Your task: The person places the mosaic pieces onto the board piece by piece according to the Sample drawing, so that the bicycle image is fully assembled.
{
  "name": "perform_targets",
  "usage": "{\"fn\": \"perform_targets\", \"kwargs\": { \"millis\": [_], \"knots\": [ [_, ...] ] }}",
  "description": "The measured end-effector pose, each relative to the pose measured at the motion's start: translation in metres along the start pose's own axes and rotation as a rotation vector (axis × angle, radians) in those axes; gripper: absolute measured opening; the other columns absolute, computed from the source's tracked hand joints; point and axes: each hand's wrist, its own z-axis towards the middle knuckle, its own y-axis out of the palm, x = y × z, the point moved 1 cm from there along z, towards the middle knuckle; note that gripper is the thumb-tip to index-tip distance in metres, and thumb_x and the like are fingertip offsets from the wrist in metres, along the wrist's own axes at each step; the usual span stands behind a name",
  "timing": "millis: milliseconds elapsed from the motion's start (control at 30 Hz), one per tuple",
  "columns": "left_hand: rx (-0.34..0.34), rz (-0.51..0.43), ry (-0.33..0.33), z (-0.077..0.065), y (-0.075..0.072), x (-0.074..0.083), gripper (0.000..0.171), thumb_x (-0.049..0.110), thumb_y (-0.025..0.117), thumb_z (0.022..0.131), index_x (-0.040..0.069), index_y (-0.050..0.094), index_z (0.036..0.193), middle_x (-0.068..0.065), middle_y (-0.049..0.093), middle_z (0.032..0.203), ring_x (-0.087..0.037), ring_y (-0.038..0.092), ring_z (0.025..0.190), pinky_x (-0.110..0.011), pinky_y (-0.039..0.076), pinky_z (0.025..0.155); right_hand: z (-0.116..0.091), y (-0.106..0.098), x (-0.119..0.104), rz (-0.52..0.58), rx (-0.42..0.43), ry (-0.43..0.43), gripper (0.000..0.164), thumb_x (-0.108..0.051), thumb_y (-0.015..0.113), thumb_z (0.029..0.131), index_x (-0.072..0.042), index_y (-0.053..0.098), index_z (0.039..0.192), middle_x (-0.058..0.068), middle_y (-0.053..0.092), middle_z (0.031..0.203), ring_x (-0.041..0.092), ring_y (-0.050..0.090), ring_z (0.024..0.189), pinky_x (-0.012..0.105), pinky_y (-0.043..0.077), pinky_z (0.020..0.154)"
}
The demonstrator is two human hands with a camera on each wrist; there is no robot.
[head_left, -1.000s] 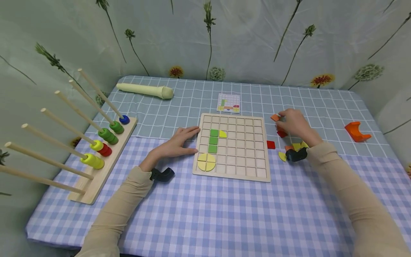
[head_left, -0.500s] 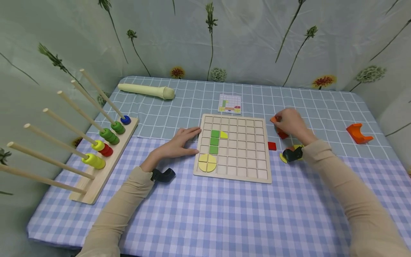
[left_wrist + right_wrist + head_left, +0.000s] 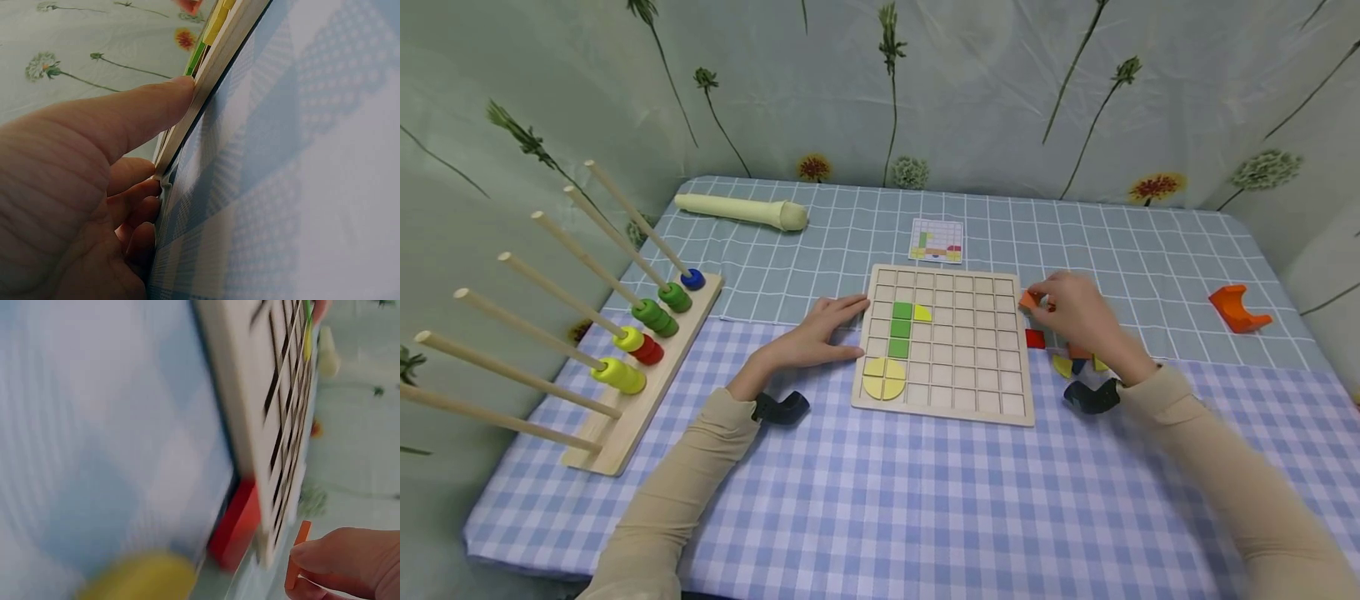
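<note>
My right hand [image 3: 1081,315] pinches an orange tile [image 3: 1027,301] between thumb and fingers, just off the right edge of the wooden grid board [image 3: 951,417]. In the right wrist view the orange tile [image 3: 296,557] stands on edge past the board's rim. Thumb and fingertips of my left hand [image 3: 812,335] touch the board's left side. On the board lie green tiles [image 3: 899,329] in a column, one yellow quarter-circle [image 3: 922,313] beside the top one, and yellow quarter-circles [image 3: 883,379] forming a disc at lower left. A red tile [image 3: 1035,339] lies by the board's right rim.
Loose yellow pieces [image 3: 1062,366] and an orange piece [image 3: 1078,351] lie near my right wrist. A pattern card [image 3: 936,242] sits behind the board. A peg abacus [image 3: 625,442] stands at left, a pale yellow rod [image 3: 737,212] at back left, an orange curved piece [image 3: 1238,309] at right.
My right hand has picked the orange tile out from the pieces on the right and moved left and nearer, to the board's right edge. The left hand has stayed put.
</note>
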Motion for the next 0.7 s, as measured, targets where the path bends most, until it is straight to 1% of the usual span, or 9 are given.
{"fn": "perform_targets", "kwargs": {
  "millis": [100,200,333,400,533,633,700],
  "knots": [
    [-0.003,-0.003,-0.006,0.001,0.0,0.0,0.078,0.03,0.065,0.087,0.011,0.023,0.15,-0.01,0.019,0.158,-0.028,0.025,0.126,-0.05,0.026,0.106,-0.009,0.0,-0.013,0.025,0.025,-0.049,0.023,-0.009,0.068,0.082,0.005,0.07,0.101,0.021,0.068,0.09,0.028,0.059,0.075,0.038,0.047,0.063],
    [-0.004,-0.003,-0.009,0.001,0.0,0.0,0.077,0.03,0.065,0.087,0.01,0.023,0.15,-0.01,0.019,0.158,-0.028,0.025,0.127,-0.05,0.026,0.106,-0.017,0.001,-0.024,0.042,0.027,-0.077,0.023,-0.008,0.07,0.081,0.003,0.071,0.101,0.02,0.069,0.092,0.029,0.061,0.081,0.038,0.048,0.065],
    [-0.003,-0.001,-0.011,0.001,0.0,0.0,0.077,0.03,0.065,0.088,0.01,0.023,0.15,-0.01,0.019,0.158,-0.027,0.025,0.126,-0.05,0.026,0.106,-0.024,0.004,-0.039,0.08,0.011,-0.096,0.022,-0.007,0.07,0.08,0.002,0.071,0.1,0.018,0.068,0.092,0.024,0.056,0.073,0.03,0.043,0.061],
    [-0.004,-0.002,-0.013,0.001,0.0,0.0,0.077,0.03,0.065,0.088,0.011,0.024,0.15,-0.009,0.019,0.158,-0.027,0.025,0.126,-0.05,0.026,0.106,-0.027,0.008,-0.045,0.098,0.007,-0.105,0.022,-0.006,0.07,0.079,0.001,0.072,0.099,0.016,0.068,0.092,0.022,0.057,0.073,0.027,0.042,0.06],
    [-0.006,-0.004,-0.016,0.001,0.0,0.001,0.077,0.03,0.065,0.087,0.011,0.024,0.15,-0.009,0.019,0.158,-0.027,0.025,0.126,-0.05,0.026,0.106,-0.031,0.014,-0.058,0.126,-0.011,-0.147,0.022,-0.004,0.069,0.078,0.002,0.072,0.099,0.014,0.068,0.09,0.022,0.061,0.075,0.027,0.045,0.061],
    [-0.004,-0.005,-0.012,0.0,0.0,0.001,0.078,0.029,0.065,0.087,0.011,0.023,0.15,-0.01,0.019,0.158,-0.027,0.026,0.125,-0.05,0.027,0.105,-0.031,0.02,-0.067,0.142,-0.032,-0.184,0.023,-0.005,0.07,0.077,0.002,0.072,0.099,0.013,0.069,0.09,0.019,0.059,0.071,0.025,0.044,0.06],
    [-0.002,-0.003,-0.008,0.0,0.0,0.001,0.078,0.029,0.066,0.087,0.011,0.023,0.15,-0.01,0.019,0.158,-0.028,0.026,0.125,-0.05,0.027,0.105,-0.031,0.024,-0.073,0.153,-0.059,-0.194,0.023,-0.006,0.07,0.077,0.001,0.072,0.099,0.011,0.069,0.09,0.018,0.059,0.072,0.025,0.046,0.061]
  ]
}}
